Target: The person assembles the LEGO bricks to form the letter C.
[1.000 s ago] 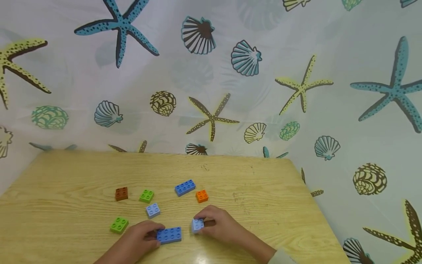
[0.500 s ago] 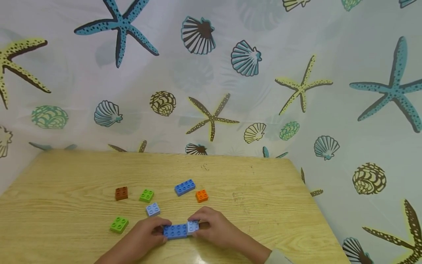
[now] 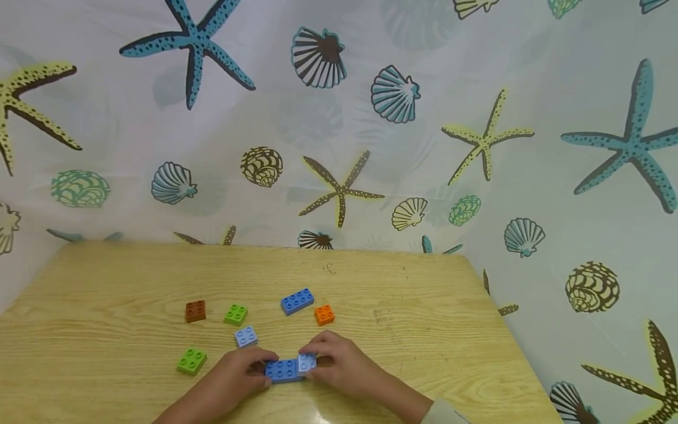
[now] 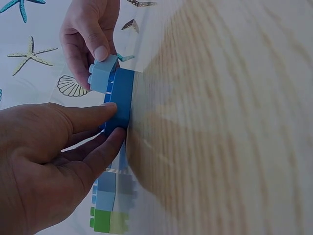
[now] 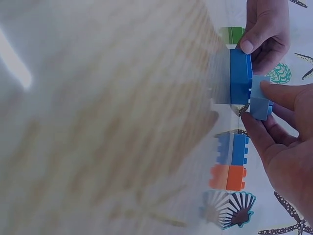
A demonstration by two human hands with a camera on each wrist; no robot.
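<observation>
My left hand (image 3: 235, 374) pinches a long blue toy building brick (image 3: 281, 371) by its left end, between thumb and fingers, on the table. In my right hand (image 3: 339, 365) a small light blue brick (image 3: 306, 364) is pinched at its sides. It sits over the right end of the long brick, studs up. From the left wrist view, the light blue brick (image 4: 102, 74) looks slightly tilted over the studs of the blue brick (image 4: 122, 98). The right wrist view shows the light blue brick (image 5: 260, 98) against the stud side; whether it is fully seated I cannot tell.
Behind the hands on the wooden table (image 3: 424, 330) lie another light blue brick (image 3: 246, 337), green bricks (image 3: 192, 361), a brown brick (image 3: 195, 310), a second long blue brick (image 3: 297, 301) and an orange brick (image 3: 325, 314). A patterned curtain (image 3: 296, 118) hangs behind.
The hands have come together: the left moved right with the long blue brick, the right moved left with the light blue brick, which now sits over the long brick's right end.
</observation>
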